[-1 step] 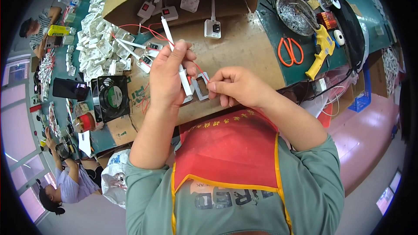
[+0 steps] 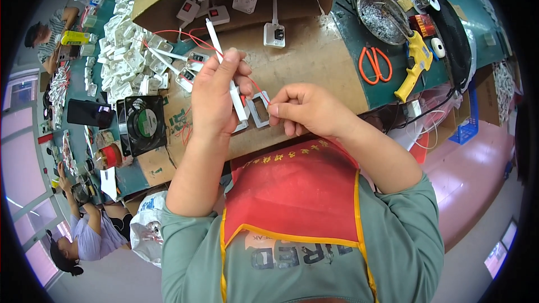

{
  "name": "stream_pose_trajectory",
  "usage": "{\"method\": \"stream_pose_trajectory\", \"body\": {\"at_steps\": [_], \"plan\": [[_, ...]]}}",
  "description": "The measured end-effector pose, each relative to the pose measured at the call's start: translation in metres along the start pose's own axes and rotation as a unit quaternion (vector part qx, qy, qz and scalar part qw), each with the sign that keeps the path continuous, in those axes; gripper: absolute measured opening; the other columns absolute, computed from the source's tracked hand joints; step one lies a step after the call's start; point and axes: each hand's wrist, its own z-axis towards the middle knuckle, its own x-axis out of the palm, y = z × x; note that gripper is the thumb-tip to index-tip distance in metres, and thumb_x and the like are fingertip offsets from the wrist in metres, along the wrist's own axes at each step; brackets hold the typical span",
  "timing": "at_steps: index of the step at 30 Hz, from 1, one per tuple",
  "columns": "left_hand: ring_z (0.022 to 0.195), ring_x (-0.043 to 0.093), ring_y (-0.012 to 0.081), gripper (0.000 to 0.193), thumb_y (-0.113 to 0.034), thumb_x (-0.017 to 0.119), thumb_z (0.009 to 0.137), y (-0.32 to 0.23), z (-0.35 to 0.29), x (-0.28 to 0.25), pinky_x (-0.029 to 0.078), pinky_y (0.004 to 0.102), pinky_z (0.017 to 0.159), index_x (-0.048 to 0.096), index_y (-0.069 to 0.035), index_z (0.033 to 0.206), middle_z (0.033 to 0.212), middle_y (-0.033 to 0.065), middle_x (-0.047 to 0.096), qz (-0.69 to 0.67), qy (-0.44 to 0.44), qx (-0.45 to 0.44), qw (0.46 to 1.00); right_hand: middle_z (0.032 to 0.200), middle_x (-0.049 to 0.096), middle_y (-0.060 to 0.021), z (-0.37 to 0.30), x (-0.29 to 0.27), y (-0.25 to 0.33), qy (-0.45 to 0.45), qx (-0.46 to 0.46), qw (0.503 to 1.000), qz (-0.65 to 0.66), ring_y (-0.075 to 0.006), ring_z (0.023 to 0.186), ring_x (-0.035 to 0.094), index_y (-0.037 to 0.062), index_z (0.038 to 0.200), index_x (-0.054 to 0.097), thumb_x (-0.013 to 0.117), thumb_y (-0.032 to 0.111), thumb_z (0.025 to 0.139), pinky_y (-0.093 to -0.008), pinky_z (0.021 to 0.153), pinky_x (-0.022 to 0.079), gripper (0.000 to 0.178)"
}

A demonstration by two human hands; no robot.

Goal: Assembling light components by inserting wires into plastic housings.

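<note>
Basically, tube [image 2: 215,38] is in L hand [image 2: 216,92], fingers wrapped round it, long axis pointing away from the body w/ far end leaning left. R hand [image 2: 309,111], thumb & forefinger seemingly pinched on red wire [image 2: 258,87], is just R of tube's near end, so tube lies to its left. Frame [image 2: 254,115] shows betw. tube & R fingertips, R hand nearer. Count: 1 held tube, 1 frame, 1 scissors [image 2: 362,67], 1 glue gun [image 2: 416,64], 1 fan [image 2: 132,126]; white parts [image 2: 120,59] heaped, can't count

Left fingers [image 2: 228,65], right fingers [image 2: 284,111] slightly farther apart
</note>
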Motion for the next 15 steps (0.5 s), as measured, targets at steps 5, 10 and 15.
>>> {"method": "stream_pose_trajectory", "body": {"at_steps": [5,10,15], "plan": [[0.051,0.053,0.0108,0.018,-0.02,0.058,0.095,-0.007,0.002,-0.001,0.043,0.0242,0.045,0.058,-0.003,0.097,0.076,0.0053,0.059,0.003,-0.006,0.003,1.0,0.083,0.066,-0.0049,-0.001,-0.007,-0.005,0.014,-0.001,1.0,-0.028,-0.0081,0.06,0.058,0.0018,0.094,0.062,0.062,0.018,0.09,-0.0226,0.053,0.047,0.017],[0.05,0.054,0.0108,0.018,-0.02,0.057,0.095,-0.004,0.0,0.002,0.043,0.0242,0.044,0.058,-0.002,0.098,0.074,0.0048,0.06,0.001,0.008,-0.018,1.0,0.085,0.064,-0.0027,-0.002,-0.009,-0.002,0.027,-0.015,0.998,-0.052,-0.008,0.064,0.058,0.0015,0.106,0.063,0.065,0.021,0.09,-0.0225,0.055,0.046,0.026],[0.051,0.054,0.0097,0.022,-0.022,0.061,0.093,-0.004,-0.006,0.005,0.042,0.0212,0.044,0.058,-0.001,0.097,0.072,0.0043,0.058,0.02,0.02,-0.024,0.999,0.09,0.063,0.0,0.002,-0.015,0.012,0.032,-0.08,0.993,-0.075,-0.0067,0.071,0.057,0.0029,0.117,0.062,0.065,0.024,0.09,-0.0222,0.058,0.045,0.034]]}}
